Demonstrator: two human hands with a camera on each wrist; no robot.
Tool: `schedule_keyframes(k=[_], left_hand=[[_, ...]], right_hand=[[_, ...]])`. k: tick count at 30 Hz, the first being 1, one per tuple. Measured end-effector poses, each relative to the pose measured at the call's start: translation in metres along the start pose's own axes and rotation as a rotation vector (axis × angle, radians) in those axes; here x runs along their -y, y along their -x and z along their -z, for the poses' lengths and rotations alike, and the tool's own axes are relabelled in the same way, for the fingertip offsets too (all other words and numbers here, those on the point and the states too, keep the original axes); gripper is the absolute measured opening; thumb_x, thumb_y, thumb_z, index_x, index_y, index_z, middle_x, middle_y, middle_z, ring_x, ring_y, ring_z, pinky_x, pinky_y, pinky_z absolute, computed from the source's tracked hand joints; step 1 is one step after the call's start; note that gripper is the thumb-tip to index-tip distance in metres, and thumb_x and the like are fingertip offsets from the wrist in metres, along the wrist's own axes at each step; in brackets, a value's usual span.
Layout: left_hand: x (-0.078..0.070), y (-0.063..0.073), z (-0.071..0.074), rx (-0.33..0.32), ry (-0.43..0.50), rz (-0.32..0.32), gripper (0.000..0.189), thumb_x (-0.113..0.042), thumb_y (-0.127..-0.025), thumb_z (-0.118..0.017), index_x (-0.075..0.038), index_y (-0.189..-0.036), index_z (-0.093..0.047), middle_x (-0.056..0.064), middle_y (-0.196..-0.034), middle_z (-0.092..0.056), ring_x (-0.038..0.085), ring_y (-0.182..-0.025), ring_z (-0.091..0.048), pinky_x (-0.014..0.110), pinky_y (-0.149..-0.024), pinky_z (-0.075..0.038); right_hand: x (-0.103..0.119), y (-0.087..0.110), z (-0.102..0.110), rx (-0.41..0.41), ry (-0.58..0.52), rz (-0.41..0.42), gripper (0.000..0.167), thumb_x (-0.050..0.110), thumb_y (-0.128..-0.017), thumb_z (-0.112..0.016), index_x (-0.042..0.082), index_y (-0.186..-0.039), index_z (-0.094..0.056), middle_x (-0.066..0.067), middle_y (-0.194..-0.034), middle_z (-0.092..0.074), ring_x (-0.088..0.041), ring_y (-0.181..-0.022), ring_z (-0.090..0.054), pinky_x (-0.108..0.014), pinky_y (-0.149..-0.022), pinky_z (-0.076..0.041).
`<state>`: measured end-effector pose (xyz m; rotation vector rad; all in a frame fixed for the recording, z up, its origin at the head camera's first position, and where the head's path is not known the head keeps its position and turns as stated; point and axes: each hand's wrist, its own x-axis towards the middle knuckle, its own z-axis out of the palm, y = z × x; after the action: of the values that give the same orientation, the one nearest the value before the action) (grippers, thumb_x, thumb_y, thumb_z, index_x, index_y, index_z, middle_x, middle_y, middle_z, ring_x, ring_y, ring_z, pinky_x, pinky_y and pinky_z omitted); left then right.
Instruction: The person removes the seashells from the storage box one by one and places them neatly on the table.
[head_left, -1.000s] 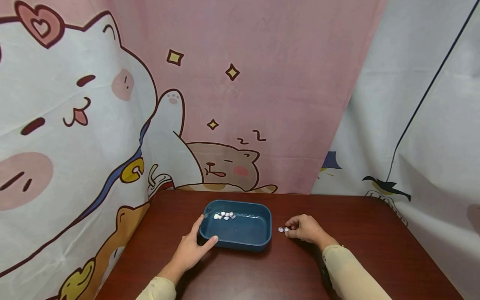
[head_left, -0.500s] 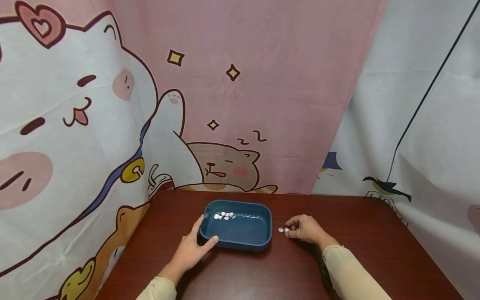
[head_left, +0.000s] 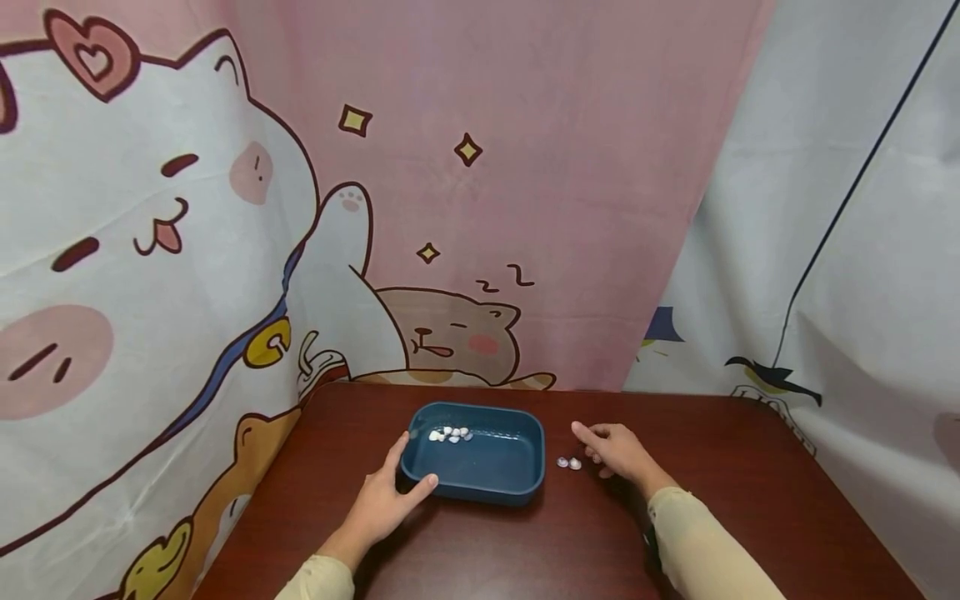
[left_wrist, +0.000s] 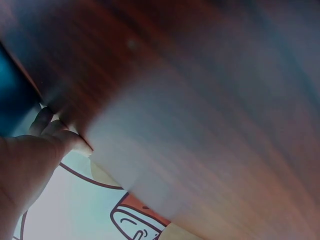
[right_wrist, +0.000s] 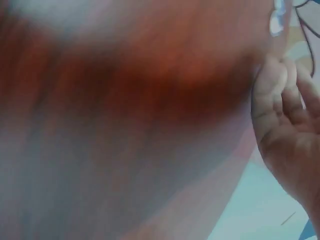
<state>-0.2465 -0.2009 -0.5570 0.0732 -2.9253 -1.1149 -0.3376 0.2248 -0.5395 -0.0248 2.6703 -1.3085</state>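
A blue rectangular tray [head_left: 480,492] stands on the table, with several small white, shell-like pieces [head_left: 450,434] gathered toward its back left. My left hand [head_left: 378,504] rests at the tray's front left corner, index finger on the left side and thumb along the front rim. To the right of the tray, two more whitish pieces with a purple tint, a left piece [head_left: 562,462] and a right piece [head_left: 575,464], lie side by side on the wood. Just behind and right of them is my right hand [head_left: 618,450], fingers loosely bent, apart from both pieces and holding nothing visible.
The dark red-brown wooden table [head_left: 480,558] runs back to a cartoon-printed cloth [head_left: 562,208]. White cloth [head_left: 847,250] hangs along the right side. Both wrist views are blurred over the tabletop.
My right hand has let go of the right-hand piece and lifted slightly back, its fingers coming away from it. The left hand stays at the tray. The head view has shifted slightly.
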Motion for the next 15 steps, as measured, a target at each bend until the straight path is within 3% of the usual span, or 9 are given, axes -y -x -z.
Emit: schedule_keyframes(k=[4, 8, 10, 12, 15], left_hand=[[0.001, 0.000, 0.000, 0.000, 0.001, 0.004, 0.100, -0.072, -0.092, -0.070, -0.031, -0.171, -0.025, 0.019, -0.165, -0.049, 0.061, -0.143, -0.049, 0.082, -0.107, -0.042], [0.002, -0.001, 0.001, -0.006, 0.004, 0.001, 0.100, -0.072, -0.092, -0.070, -0.031, -0.171, -0.025, 0.019, -0.166, -0.049, 0.061, -0.144, -0.049, 0.083, -0.108, -0.040], [0.003, -0.001, 0.001, -0.008, 0.003, -0.002, 0.100, -0.072, -0.092, -0.070, -0.031, -0.171, -0.025, 0.019, -0.165, -0.049, 0.060, -0.143, -0.050, 0.083, -0.109, -0.040], [0.003, -0.001, 0.000, -0.006, 0.006, -0.004, 0.100, -0.072, -0.092, -0.069, -0.031, -0.171, -0.025, 0.019, -0.165, -0.049, 0.060, -0.143, -0.050, 0.083, -0.110, -0.039], [0.002, -0.001, -0.001, -0.003, 0.011, -0.008, 0.099, -0.072, -0.092, -0.069, -0.031, -0.171, -0.024, 0.020, -0.165, -0.049, 0.061, -0.143, -0.050, 0.083, -0.110, -0.038]], right_hand=[[0.027, -0.008, -0.004, -0.184, -0.011, 0.075, 0.064, 0.060, -0.105, -0.060, 0.000, -0.124, -0.073, -0.018, -0.106, -0.076, -0.026, -0.093, -0.070, -0.040, -0.081, -0.061], [0.075, -0.011, -0.025, -0.318, 0.061, 0.260, 0.042, 0.042, -0.106, -0.067, 0.007, -0.127, -0.075, -0.014, -0.120, -0.078, -0.029, -0.105, -0.072, -0.049, -0.094, -0.061], [0.099, -0.008, -0.045, -0.314, 0.124, 0.352, 0.033, 0.035, -0.104, -0.072, 0.010, -0.125, -0.076, -0.011, -0.121, -0.078, -0.029, -0.108, -0.073, -0.051, -0.096, -0.061], [0.116, -0.006, -0.068, -0.262, 0.225, 0.418, 0.028, 0.029, -0.103, -0.074, 0.011, -0.124, -0.076, -0.009, -0.122, -0.078, -0.029, -0.112, -0.073, -0.051, -0.099, -0.060], [0.128, -0.004, -0.101, -0.125, 0.390, 0.432, 0.031, 0.025, -0.102, -0.074, 0.012, -0.130, -0.074, -0.010, -0.132, -0.074, -0.031, -0.126, -0.069, -0.053, -0.109, -0.055]])
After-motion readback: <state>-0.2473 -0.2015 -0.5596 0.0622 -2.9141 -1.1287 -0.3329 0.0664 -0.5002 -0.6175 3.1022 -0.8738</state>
